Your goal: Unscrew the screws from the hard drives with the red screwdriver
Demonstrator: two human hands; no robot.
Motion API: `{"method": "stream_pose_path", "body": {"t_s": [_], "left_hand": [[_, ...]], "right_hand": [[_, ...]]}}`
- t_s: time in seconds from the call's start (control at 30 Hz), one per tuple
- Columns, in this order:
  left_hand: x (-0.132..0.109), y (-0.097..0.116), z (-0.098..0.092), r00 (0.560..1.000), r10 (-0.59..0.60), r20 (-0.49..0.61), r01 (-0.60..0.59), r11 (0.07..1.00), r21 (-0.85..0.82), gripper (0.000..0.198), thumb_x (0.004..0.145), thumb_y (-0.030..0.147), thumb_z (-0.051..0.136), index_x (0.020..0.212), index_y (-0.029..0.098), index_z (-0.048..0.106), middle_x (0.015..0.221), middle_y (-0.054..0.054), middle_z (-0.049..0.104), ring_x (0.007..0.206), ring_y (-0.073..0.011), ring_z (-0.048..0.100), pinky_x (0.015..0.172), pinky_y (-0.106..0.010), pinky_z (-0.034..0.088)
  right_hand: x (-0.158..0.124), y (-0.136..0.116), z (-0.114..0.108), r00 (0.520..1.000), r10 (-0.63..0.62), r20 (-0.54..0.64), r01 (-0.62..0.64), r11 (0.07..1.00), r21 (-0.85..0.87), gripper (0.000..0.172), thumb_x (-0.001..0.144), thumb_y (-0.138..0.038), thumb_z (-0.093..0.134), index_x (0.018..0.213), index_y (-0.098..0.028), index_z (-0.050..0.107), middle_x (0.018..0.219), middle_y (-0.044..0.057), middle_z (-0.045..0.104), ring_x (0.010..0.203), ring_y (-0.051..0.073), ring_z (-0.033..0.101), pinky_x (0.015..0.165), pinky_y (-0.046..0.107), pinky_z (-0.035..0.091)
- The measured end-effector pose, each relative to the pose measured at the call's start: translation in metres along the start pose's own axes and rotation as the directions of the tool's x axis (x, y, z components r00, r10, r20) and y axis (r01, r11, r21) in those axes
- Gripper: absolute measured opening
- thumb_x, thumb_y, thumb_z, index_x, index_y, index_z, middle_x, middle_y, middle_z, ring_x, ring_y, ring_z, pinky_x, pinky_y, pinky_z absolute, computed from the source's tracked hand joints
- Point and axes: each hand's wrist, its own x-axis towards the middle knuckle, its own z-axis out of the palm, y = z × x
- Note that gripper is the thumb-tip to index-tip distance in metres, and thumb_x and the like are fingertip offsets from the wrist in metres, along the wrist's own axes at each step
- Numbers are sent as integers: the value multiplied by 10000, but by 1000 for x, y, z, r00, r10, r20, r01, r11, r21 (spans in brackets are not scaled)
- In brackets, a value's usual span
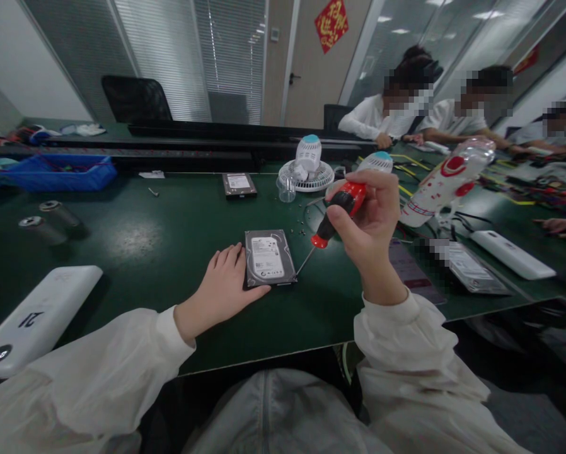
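A hard drive [270, 257] is laid flat, label up, at the centre of the frame on the green surface [169, 227], with its long axis running from the near edge toward the far edge. The left hand [226, 284] is spread beside it at centre-left with the grip released: the fingers are rested against the drive's left edge and the thumb is stretched along its near edge. The right hand [370, 221] is raised at centre-right, above and to the right of the drive, with its grip clenched on the red-and-black handle of a screwdriver [342, 205]. The tool's long axis is slanted down and to the left, so the thin shaft is pointed at the drive's lower right corner; whether the tip is touching cannot be told. A second drive [238, 184] and a small white fan [311, 167] are set farther back, well apart.
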Motion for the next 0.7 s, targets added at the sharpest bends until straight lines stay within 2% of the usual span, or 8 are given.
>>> {"method": "stream_pose_path", "body": {"t_s": [0.1, 0.23, 0.33, 0.47, 0.63, 0.7], "left_hand": [[0, -1, 1, 1000, 2, -4, -2, 1000, -19, 922, 917, 724, 495, 1541, 52, 401, 1603, -266, 415, 1487, -443, 378, 1204, -625, 315], [-1, 0, -1, 1000, -2, 6, 3, 1000, -14, 915, 919, 722, 492, 1542, 58, 398, 1606, -261, 414, 1492, -433, 376, 1213, -613, 306], [-1, 2, -3, 1000, -4, 18, 4, 1000, -5, 914, 919, 724, 489, 1525, 44, 415, 1600, -272, 417, 1488, -434, 380, 1212, -606, 312], [0, 1, -2, 1000, 2, 6, -2, 1000, -10, 930, 918, 730, 480, 1525, 29, 408, 1594, -285, 416, 1485, -442, 379, 1205, -614, 315], [-1, -1, 1, 1000, 12, -14, -12, 1000, -5, 914, 919, 738, 470, 1530, 62, 410, 1592, -271, 427, 1474, -438, 395, 1192, -619, 327], [-1, -1, 1, 1000, 13, -15, -13, 1000, -4, 914, 922, 734, 471, 1530, 54, 406, 1591, -277, 425, 1473, -439, 397, 1194, -615, 325]], "right_hand": [[-2, 1, -1, 999, 36, 10, -36, 999, 20, 435, 850, -445, 730, 1252, -341, 600, 1067, 33, 638, 905, 217, 663, 800, 435, 593], [-2, -4, -2, 995, 74, 73, -81, 992, 93, 420, 936, -500, 565, 1324, -341, 591, 1279, 62, 668, 1195, 285, 655, 948, 482, 589], [-2, -6, -3, 986, 109, 127, -121, 989, 86, 461, 933, -549, 539, 1363, -383, 553, 1389, 40, 646, 1279, 305, 623, 990, 508, 579], [-2, -6, -4, 977, 153, 145, -155, 988, -2, 502, 909, -607, 570, 1374, -424, 518, 1383, 39, 642, 1231, 304, 640, 970, 519, 582], [1, -1, -3, 999, 6, 40, -4, 999, -50, 502, 821, -414, 759, 1294, -348, 605, 1161, 48, 618, 964, 224, 645, 792, 418, 588], [2, 0, -3, 1000, -29, 12, 30, 996, -79, 496, 793, -409, 791, 1255, -343, 622, 1108, 37, 600, 925, 209, 622, 791, 412, 583]]}}
